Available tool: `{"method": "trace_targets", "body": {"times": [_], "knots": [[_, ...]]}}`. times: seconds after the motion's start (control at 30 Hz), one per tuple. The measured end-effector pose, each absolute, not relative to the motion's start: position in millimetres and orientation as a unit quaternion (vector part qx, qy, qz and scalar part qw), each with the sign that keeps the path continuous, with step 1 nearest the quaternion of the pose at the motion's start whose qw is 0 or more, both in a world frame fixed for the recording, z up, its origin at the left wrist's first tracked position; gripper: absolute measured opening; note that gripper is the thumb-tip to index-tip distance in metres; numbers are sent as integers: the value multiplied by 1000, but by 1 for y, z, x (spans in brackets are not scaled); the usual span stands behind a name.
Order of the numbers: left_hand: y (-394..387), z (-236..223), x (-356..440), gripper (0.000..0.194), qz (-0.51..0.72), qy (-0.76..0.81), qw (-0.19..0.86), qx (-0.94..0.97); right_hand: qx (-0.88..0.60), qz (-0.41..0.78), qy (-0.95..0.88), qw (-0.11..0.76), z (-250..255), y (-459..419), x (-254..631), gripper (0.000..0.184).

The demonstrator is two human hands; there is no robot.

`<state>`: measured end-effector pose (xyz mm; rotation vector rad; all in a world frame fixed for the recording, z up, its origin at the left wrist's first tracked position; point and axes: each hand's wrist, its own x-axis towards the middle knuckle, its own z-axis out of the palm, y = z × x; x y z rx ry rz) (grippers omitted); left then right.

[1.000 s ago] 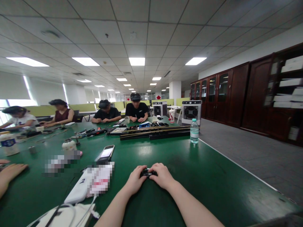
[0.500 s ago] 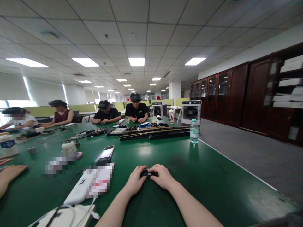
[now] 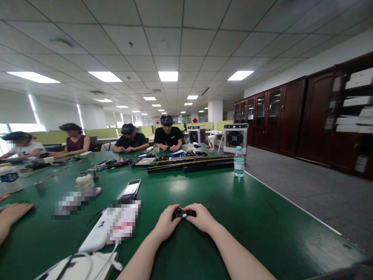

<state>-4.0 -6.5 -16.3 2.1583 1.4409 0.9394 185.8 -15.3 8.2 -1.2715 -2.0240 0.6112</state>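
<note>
A small black part with a pale, shiny middle (image 3: 183, 214) is held just above or on the green table (image 3: 250, 217); its exact kind is too small to make out. Closed around its left end is my left hand (image 3: 168, 220), thumb at the near side and fingers behind. The other end sits between the thumb and fingers of my right hand (image 3: 201, 217). My fingers cover both ends of the part.
Left of my hands lie a white power bank (image 3: 97, 233) with cables, a blurred packet (image 3: 124, 221) and a phone (image 3: 131, 189). Long black rails (image 3: 208, 166) and a water bottle (image 3: 239, 161) stand further back. A neighbour's hand (image 3: 17, 214) rests at far left.
The black part is slightly turned, with more of its pale middle showing. My right hand has shifted a little to the right.
</note>
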Motion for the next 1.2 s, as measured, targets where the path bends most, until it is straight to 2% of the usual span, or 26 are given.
{"method": "trace_targets", "body": {"times": [0.4, 0.67, 0.87, 1.2], "knots": [[-7, -16, -4, 41, 344, 503, 195, 769, -489, 257, -757, 349, 8, -15, 187, 38], [-6, -16, -4, 39, 343, 501, 190, 772, -494, 224, -771, 335, 11, -19, 183, 29], [-8, -15, -4, 47, 345, 490, 197, 776, -499, 211, -776, 322, 13, -20, 181, 23], [-9, -12, -3, 41, 329, 511, 182, 773, -484, 222, -774, 342, 9, -15, 182, 20]]}}
